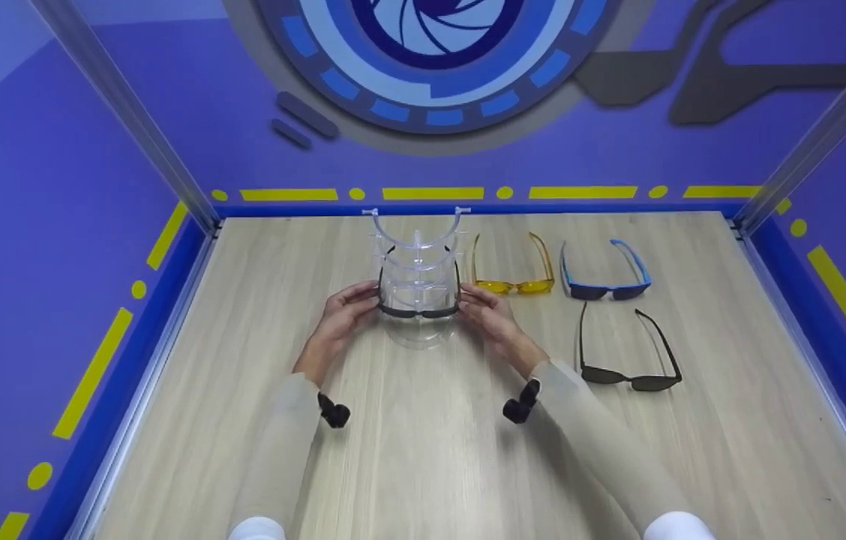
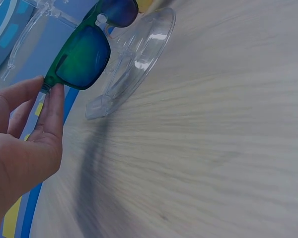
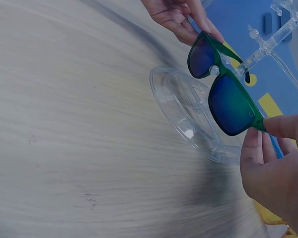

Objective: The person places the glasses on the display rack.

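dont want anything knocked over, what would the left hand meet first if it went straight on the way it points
Past the green sunglasses it pinches, the left hand would probably meet the clear stand first, though depth here is hard to judge.

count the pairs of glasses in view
4: green pair at the clear stand, yellow pair right of it, blue pair farther right, black pair lowest in the head view.

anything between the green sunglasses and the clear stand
Nothing visible stands between them. The left hand's grip and right hand's grip hold the green sunglasses at both ends, right up at the clear display stand; whether they touch it is unclear. The nearest other pair, the yellow glasses, lies to the right.
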`<state>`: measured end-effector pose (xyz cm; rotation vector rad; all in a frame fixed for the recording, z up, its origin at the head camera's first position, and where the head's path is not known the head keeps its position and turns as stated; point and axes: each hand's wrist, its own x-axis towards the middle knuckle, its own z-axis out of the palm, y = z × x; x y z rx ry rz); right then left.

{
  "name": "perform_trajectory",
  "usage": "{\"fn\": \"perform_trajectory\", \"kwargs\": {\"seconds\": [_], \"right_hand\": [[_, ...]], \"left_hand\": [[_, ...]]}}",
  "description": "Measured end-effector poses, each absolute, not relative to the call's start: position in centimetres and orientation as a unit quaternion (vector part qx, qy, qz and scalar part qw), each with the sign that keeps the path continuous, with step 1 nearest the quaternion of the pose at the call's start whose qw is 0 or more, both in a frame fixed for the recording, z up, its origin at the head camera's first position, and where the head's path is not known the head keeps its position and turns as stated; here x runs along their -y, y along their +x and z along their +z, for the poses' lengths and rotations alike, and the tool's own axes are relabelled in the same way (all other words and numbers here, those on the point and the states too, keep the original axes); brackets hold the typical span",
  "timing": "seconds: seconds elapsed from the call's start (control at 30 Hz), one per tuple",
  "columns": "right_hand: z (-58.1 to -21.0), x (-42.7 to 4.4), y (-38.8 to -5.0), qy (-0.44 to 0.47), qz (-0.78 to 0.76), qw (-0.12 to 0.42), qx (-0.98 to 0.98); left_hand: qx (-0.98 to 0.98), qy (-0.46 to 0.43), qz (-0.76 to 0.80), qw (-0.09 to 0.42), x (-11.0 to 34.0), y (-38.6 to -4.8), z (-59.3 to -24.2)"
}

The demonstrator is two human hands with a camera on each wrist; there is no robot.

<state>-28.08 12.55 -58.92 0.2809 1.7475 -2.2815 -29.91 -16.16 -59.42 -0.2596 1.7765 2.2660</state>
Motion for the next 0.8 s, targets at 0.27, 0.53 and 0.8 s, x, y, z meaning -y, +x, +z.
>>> {"fn": "perform_trajectory", "kwargs": {"seconds": [0.27,0.53,0.8], "right_hand": [[-58.9,-12.5,-28.1,0.093,-0.779,0.119,-0.609],[-58.8,-12.8,-27.8,0.09,-0.766,0.124,-0.625],[-58.8,-13.5,-27.5,0.082,-0.77,0.14,-0.617]], "left_hand": [[-0.609,-0.081,0.781,0.115,16.0,-29.9,-59.7],[-0.605,-0.078,0.784,0.111,16.0,-29.6,-59.8],[-0.593,-0.084,0.793,0.116,16.4,-29.3,-59.6]]}}
